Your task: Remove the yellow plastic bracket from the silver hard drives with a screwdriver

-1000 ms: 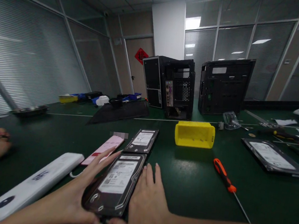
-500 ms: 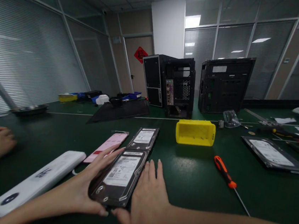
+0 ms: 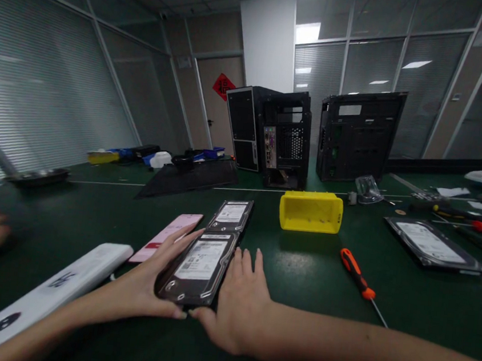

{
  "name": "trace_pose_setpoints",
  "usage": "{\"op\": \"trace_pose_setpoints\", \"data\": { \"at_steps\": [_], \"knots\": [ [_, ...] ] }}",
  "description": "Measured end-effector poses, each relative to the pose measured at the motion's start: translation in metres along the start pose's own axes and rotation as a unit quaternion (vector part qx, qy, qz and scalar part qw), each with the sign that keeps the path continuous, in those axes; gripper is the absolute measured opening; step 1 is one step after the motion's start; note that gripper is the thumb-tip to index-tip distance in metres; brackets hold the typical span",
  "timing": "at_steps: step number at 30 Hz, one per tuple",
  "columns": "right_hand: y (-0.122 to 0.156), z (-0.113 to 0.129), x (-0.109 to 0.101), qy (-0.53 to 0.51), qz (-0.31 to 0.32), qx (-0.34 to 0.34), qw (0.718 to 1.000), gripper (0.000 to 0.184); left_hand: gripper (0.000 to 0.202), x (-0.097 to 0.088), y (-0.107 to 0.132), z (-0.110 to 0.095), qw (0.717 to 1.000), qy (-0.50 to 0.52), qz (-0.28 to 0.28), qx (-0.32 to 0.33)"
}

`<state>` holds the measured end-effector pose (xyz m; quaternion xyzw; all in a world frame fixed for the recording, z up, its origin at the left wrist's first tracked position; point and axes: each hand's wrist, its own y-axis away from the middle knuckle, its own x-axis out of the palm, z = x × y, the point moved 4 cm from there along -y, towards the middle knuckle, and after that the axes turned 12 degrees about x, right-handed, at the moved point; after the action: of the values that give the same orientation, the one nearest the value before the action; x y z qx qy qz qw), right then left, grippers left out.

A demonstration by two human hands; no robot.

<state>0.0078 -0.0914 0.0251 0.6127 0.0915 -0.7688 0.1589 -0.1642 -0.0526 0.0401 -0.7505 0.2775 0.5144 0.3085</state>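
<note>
Near drive (image 3: pixel 202 260): flat on the table (image 3: pixel 298 290), in between the two hands, label side up.
Far drive (image 3: pixel 231 214): just past the near drive at 1 o'clock, also flat with its label up. The two ends meet, or very nearly.
Which way: the near drive's long side runs from 7 o'clock, close to the person, up to 1 o'clock. The far drive runs the same way, so the two make one long line.
Left hand (image 3: pixel 152 289): bent round the 9 o'clock side. Its fingers are apart, with the thumb by the 7 o'clock end.
Right hand (image 3: pixel 245 304): laid along the 3 o'clock side. Its fingers are out straight, close to each other, and its thumb sits by the same end. I cannot tell how hard either hand presses.
Step in hand: it looks like lining up the two drives, end to end.
Next move: a small fix would call for a soft, even push from both sides, and from the thumbs, so the near drive does not twist.
Close by: phone (image 3: pixel 166 236) at 10 o'clock, yellow bin (image 3: pixel 309 225) at 2, screwdriver (image 3: pixel 356 273) at 3.
</note>
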Motion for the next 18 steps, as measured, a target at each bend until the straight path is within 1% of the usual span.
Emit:
{"op": "trace_pose_setpoints", "data": {
  "at_steps": [3,6,8,9,11,13,14,15,16,18],
  "knots": [
    [-0.004,-0.004,0.001,-0.009,-0.006,0.001,1.0,0.083,0.112,-0.003,-0.005,0.003,0.999,-0.02,0.018,-0.023],
    [-0.004,-0.009,0.001,-0.031,-0.032,-0.018,0.999,0.086,0.109,-0.008,-0.007,-0.003,0.999,-0.029,0.021,-0.019],
    [0.002,-0.017,-0.003,-0.055,-0.059,-0.044,0.996,0.088,0.107,-0.009,-0.008,-0.015,0.999,-0.027,0.032,-0.033],
    [0.007,-0.022,-0.007,-0.067,-0.079,-0.062,0.993,0.087,0.108,-0.008,-0.008,-0.024,0.999,-0.027,0.027,-0.038],
    [0.02,-0.041,-0.017,-0.071,-0.114,-0.087,0.987,0.08,0.104,-0.004,-0.012,-0.05,0.999,-0.021,0.024,-0.033],
    [0.033,-0.072,-0.03,-0.053,-0.141,-0.09,0.985,0.063,0.088,0.007,-0.021,-0.084,0.999,-0.001,0.037,-0.018],
    [0.039,-0.095,-0.035,-0.029,-0.158,-0.075,0.984,0.054,0.078,0.015,-0.028,-0.103,0.999,0.02,0.048,0.009],
    [0.045,-0.122,-0.04,-0.001,-0.179,-0.042,0.983,0.048,0.07,0.024,-0.036,-0.121,0.995,0.047,0.077,0.036],
    [0.05,-0.153,-0.043,0.034,-0.195,0.001,0.98,0.046,0.062,0.034,-0.045,-0.138,0.989,0.076,0.109,0.067],
    [0.06,-0.222,-0.043,0.096,-0.218,0.104,0.966,0.048,0.048,0.054,-0.064,-0.163,0.969,0.135,0.165,0.123]
  ]
}}
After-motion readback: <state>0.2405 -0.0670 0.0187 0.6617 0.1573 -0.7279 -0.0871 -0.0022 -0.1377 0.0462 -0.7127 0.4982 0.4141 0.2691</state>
